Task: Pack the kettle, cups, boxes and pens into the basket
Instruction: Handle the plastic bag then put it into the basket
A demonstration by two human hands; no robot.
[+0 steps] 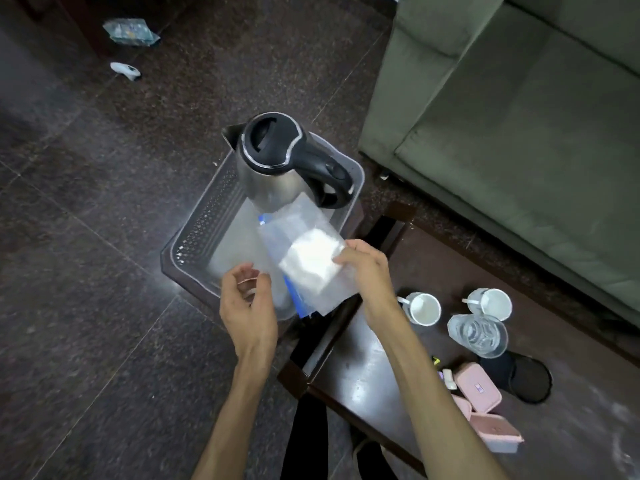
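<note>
A steel kettle [277,168] with a black lid and handle stands upright in the far end of a clear plastic basket [204,216]. My right hand [367,268] grips a clear plastic bag [304,258] with white contents over the basket's near end. My left hand [247,303] hovers beside the bag's left edge, fingers curled and apart, holding nothing. On the dark table to the right stand two white cups [424,308] [493,304], a clear glass jug [479,336] and pink lidded boxes [478,388] [498,433]. Small pens or markers [448,375] lie next to the boxes.
The basket rests on a dark stool beside the wooden table [363,368]. A black round kettle base [526,379] lies behind the boxes. A green sofa [519,133] fills the right. A packet [130,32] and a small white object [125,71] lie on the dark floor.
</note>
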